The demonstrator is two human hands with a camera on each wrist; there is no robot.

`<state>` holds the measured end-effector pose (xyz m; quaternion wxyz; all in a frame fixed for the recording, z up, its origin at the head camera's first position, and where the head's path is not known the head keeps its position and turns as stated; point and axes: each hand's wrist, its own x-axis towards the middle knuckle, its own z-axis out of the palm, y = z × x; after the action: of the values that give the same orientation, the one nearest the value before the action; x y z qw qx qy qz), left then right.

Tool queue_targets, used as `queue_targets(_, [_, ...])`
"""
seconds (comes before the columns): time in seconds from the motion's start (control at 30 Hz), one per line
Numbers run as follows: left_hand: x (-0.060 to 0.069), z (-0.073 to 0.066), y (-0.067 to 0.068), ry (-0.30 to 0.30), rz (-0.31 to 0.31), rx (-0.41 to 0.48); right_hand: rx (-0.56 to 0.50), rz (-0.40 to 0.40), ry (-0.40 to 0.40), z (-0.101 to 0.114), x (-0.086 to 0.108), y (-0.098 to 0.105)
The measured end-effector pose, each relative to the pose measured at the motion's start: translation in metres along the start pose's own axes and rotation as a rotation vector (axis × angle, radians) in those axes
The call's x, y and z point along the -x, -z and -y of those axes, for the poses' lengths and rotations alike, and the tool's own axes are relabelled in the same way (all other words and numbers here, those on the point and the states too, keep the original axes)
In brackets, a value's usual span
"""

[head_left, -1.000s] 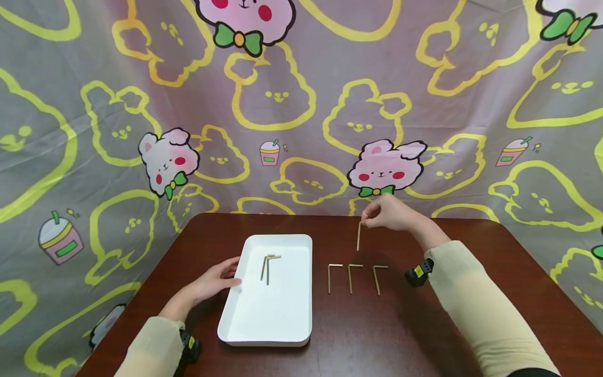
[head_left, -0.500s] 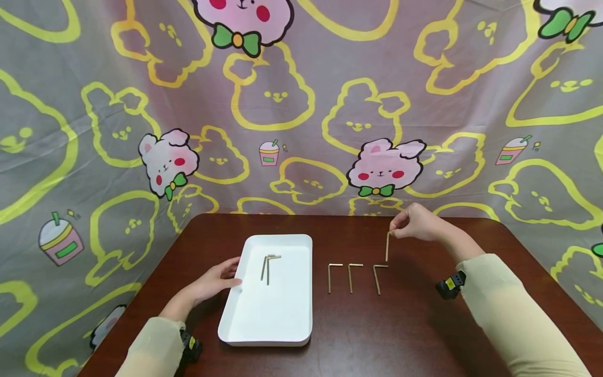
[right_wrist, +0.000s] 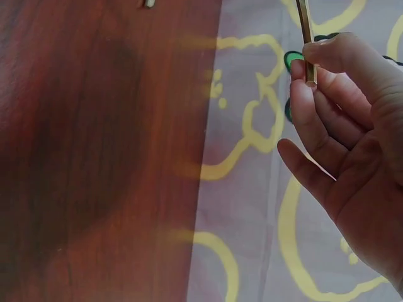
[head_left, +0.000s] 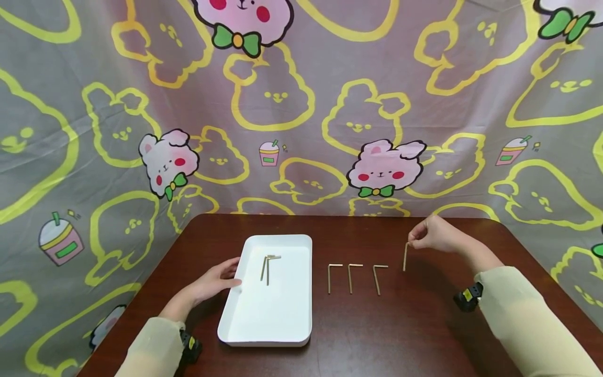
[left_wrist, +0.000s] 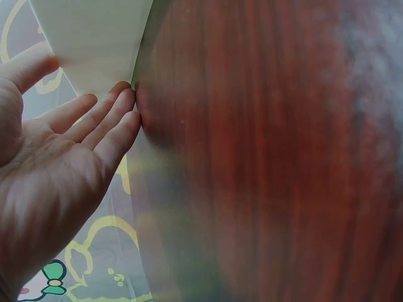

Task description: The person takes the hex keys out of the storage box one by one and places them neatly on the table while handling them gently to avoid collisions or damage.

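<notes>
My right hand (head_left: 435, 234) pinches a brass-coloured L-shaped hex key (head_left: 405, 259) by its top, and the long arm hangs down over the right side of the table. In the right wrist view thumb and fingertips hold one end of this hex key (right_wrist: 306, 28), and its six-sided tip shows. My left hand (head_left: 214, 280) rests against the left side of a white rectangular tray (head_left: 270, 319), its fingers fairly straight in the left wrist view. Two more hex keys (head_left: 268, 272) lie close together inside the tray. On the table, three hex keys (head_left: 350, 280) lie spaced in a row.
The dark brown wooden table (head_left: 367, 340) carries everything. A grey curtain (head_left: 301, 104) with yellow outlines and pink rabbit faces hangs behind the table and along both sides. Each wrist wears a small black camera (head_left: 468, 297).
My right hand has moved to the right and down toward the table with the hex key, past the row of three. The left hand and the tray have stayed put.
</notes>
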<state>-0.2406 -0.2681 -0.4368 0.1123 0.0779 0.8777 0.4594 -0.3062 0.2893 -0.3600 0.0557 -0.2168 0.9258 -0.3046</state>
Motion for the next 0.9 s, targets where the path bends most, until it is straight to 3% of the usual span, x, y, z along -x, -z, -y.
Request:
queue_targets(0.13, [0.0, 0.0, 0.001, 0.0, -0.003, -0.002, -0.013, 0.009, -0.017, -0.008, 0.001, -0.005])
queue_targets(0.47, [-0.001, 0.003, -0.001, 0.01, -0.01, -0.011, -0.053, 0.015, 0.049, -0.029, -0.001, -0.026])
queue_targets(0.9, [0.0, -0.002, -0.001, 0.02, -0.004, -0.011, -0.091, 0.094, 0.126, -0.034, -0.006, -0.05])
